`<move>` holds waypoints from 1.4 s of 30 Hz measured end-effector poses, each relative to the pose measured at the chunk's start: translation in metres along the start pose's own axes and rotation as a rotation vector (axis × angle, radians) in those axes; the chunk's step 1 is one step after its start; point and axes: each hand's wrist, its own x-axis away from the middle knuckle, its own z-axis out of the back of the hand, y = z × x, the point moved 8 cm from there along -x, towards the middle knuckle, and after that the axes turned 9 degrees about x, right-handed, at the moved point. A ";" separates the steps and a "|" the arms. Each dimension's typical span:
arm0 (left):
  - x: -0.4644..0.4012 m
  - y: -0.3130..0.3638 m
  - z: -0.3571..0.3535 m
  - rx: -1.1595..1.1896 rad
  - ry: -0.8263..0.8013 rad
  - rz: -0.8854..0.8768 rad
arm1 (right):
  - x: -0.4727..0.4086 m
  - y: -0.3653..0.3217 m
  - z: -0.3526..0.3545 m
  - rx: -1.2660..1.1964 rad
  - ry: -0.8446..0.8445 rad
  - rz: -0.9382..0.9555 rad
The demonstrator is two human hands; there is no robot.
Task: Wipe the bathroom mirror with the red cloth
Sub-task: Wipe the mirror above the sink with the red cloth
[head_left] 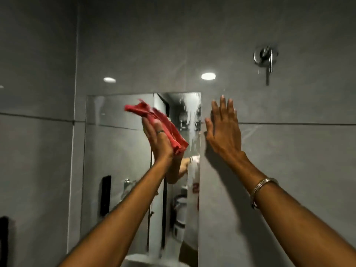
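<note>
A tall frameless mirror (115, 160) is fixed to the grey tiled wall. My left hand (158, 139), with a ring on one finger, presses a folded red cloth (163, 126) flat against the upper middle of the glass. The cloth sticks out above the fingertips and below the palm. Wet streaks show on the mirror's upper right part. My right hand (223, 130) rests flat with fingers spread on the wall tile just right of the mirror's edge, holding nothing. A metal bangle sits on that wrist.
A chrome wall valve with a lever (265, 58) is mounted high on the right. A black fixture (3, 241) sits on the left wall at the frame's edge. A white basin rim (140, 261) shows below the mirror. Ceiling lights reflect on the tiles.
</note>
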 end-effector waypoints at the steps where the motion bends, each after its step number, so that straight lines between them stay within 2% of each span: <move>1: -0.014 -0.003 -0.018 -0.275 -0.102 -0.061 | -0.013 0.006 -0.001 0.016 -0.001 0.006; 3: -0.029 -0.016 -0.037 -0.758 -0.167 -0.216 | -0.028 0.017 -0.006 0.027 -0.015 0.017; 4: -0.034 -0.019 -0.040 -0.859 -0.158 -0.301 | -0.029 0.020 -0.012 0.047 -0.011 0.041; 9: -0.049 -0.024 -0.054 -1.066 -0.207 -0.620 | -0.030 0.025 -0.033 0.172 0.109 0.120; 15: -0.061 -0.005 -0.123 -1.121 -0.273 -0.754 | -0.031 0.026 -0.038 0.194 0.155 0.131; 18: -0.038 -0.013 -0.140 -1.128 -0.318 -0.813 | -0.031 0.027 -0.036 0.175 0.155 0.125; 22: -0.005 -0.040 -0.095 -1.104 -0.373 -0.847 | -0.028 0.028 -0.032 0.152 0.164 0.115; 25: -0.040 -0.028 -0.074 -1.110 -0.272 -0.731 | -0.029 0.027 -0.031 0.157 0.174 0.106; 27: -0.061 -0.012 -0.089 -1.115 -0.222 -0.713 | -0.030 0.026 -0.031 0.152 0.183 0.114; 33: -0.067 -0.013 -0.130 -1.075 -0.274 -0.819 | -0.025 0.026 -0.035 0.104 0.206 0.119; 37: -0.024 -0.037 -0.115 -1.024 -0.243 -0.855 | -0.014 0.021 -0.035 0.046 0.227 0.110; 42: 0.056 -0.088 -0.067 -1.003 -0.299 -0.805 | 0.029 0.016 -0.048 0.006 0.211 0.109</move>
